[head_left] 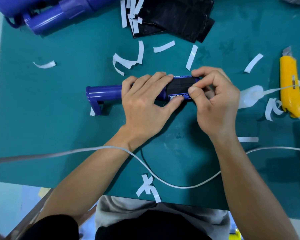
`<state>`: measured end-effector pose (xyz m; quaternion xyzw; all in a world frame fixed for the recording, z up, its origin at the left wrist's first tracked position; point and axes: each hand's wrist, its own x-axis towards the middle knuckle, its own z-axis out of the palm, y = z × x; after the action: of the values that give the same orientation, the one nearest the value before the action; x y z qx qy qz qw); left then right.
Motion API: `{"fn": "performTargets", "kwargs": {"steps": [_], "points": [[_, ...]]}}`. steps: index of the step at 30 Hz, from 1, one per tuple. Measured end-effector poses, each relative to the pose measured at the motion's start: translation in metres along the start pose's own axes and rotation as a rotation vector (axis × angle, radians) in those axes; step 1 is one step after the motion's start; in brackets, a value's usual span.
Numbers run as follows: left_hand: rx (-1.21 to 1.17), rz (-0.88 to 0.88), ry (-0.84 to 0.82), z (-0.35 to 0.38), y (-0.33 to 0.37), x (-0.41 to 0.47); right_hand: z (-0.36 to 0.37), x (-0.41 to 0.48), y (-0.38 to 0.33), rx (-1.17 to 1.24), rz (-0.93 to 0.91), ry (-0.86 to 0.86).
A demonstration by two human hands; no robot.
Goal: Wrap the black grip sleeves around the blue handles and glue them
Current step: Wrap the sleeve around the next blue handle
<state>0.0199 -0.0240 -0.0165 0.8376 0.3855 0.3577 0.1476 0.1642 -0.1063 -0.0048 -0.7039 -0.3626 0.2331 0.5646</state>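
Observation:
A blue handle lies sideways on the green mat at the middle. A black grip sleeve with blue lettering is wrapped around its right part. My left hand grips the handle over the sleeve's left end, its thumb pressing the sleeve's near edge. My right hand pinches the sleeve's right end between thumb and curled fingers. More blue handles lie at the far left, and a stack of flat black sleeves lies at the far middle.
Several white backing strips are scattered over the mat. A yellow utility knife lies at the right, with a long white strip trailing toward it. A white cable loops across the near side of the mat.

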Motion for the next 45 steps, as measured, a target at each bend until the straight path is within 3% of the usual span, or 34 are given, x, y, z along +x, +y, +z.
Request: {"fn": "performTargets", "kwargs": {"steps": [25, 29, 32, 34, 38, 42, 45], "points": [[-0.039, -0.011, 0.039, 0.003, -0.001, -0.006, 0.004, 0.000, 0.003, 0.070, 0.078, 0.062], [-0.029, 0.003, 0.060, 0.003, 0.001, -0.010, 0.000, 0.003, 0.002, 0.157, 0.218, -0.066], [-0.022, 0.021, 0.062, 0.003, 0.000, -0.011, -0.006, 0.007, 0.007, 0.033, 0.224, -0.195], [-0.020, 0.037, 0.064, 0.002, -0.001, -0.008, -0.006, 0.008, 0.008, 0.098, 0.214, -0.190], [0.007, 0.087, 0.005, -0.002, -0.012, 0.004, 0.000, 0.006, 0.008, 0.223, 0.125, -0.130], [0.208, 0.141, -0.162, -0.005, -0.019, 0.012, 0.000, 0.008, 0.011, 0.220, 0.065, -0.097], [0.258, 0.154, -0.197, -0.005, -0.018, 0.013, 0.001, 0.007, 0.011, 0.215, 0.077, -0.074]]}}
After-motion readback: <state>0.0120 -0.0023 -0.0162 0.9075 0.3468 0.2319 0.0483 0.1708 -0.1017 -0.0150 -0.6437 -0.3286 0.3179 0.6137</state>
